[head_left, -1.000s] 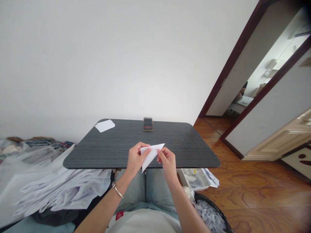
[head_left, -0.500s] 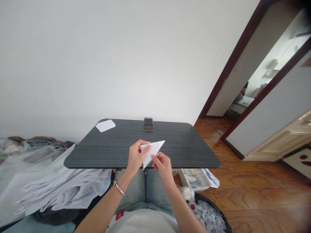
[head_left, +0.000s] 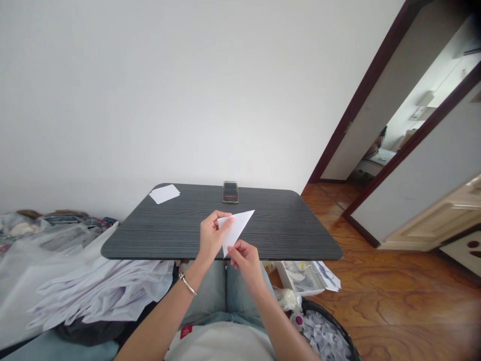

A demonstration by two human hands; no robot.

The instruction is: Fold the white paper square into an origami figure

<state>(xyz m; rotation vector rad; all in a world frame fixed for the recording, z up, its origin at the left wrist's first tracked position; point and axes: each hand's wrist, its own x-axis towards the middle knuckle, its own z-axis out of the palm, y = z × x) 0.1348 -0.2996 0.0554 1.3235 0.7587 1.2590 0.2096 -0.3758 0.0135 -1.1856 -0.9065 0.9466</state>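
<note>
A white sheet of paper folded into a triangle [head_left: 237, 228] is held up over the front edge of the dark table [head_left: 169, 230]. My left hand [head_left: 213, 235] grips its left side, thumb lying across the front. At the lower corner, the fingertips of my right hand [head_left: 243, 255] pinch the paper's edge. One sharp corner of the triangle points up and to the right, away from both hands. The fingers behind the paper are partly hidden.
White cards or paper sheets [head_left: 164, 193] lie at the table's far left corner. A phone [head_left: 230, 192] stands at the back edge. White folded cloth-like material [head_left: 112, 291] is heaped at left. Down right are an open box [head_left: 300, 278] and a bin of paper scraps [head_left: 325, 336].
My right hand has slid down and left along the paper's edge to its lower corner. The triangle has risen slightly, while my left hand keeps its hold.
</note>
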